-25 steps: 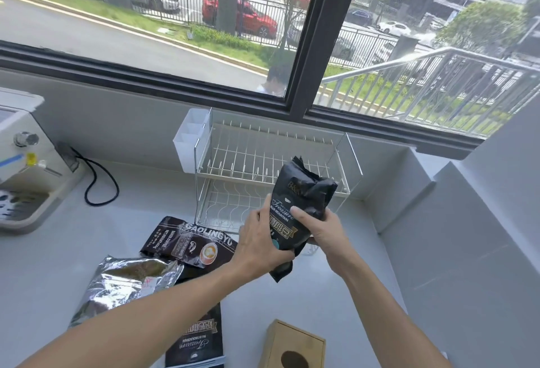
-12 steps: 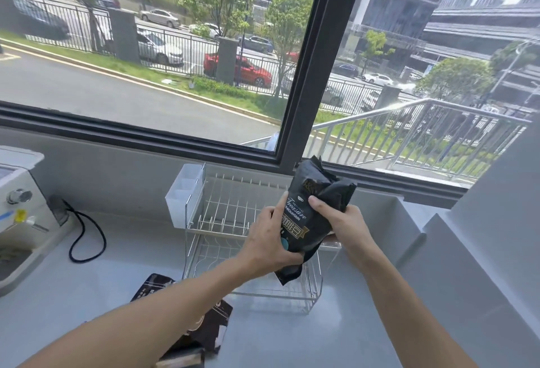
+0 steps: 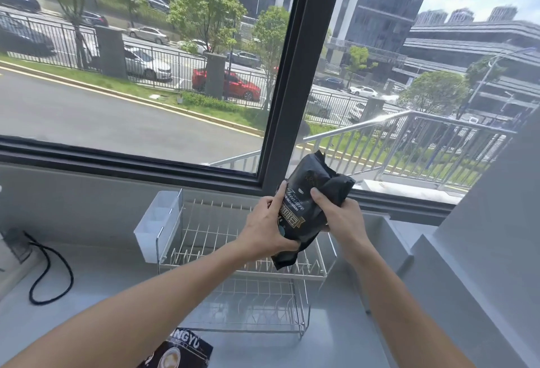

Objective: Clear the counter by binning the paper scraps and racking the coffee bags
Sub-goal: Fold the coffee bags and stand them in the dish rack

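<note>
Head-worn view, forward and slightly down, close over the counter (image 3: 336,347).

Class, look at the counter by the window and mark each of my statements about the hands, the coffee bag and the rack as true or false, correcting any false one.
1. Both hands grip the black coffee bag. True: left hand and right hand hold it.
2. The bag rests inside the wire rack. False: it is held above the upper tier.
3. The rack's tiers hold plates. False: both show bare wires.
4. A white caddy hangs on the rack's left side. True.
5. Another dark bag lies on the counter. True.
</note>
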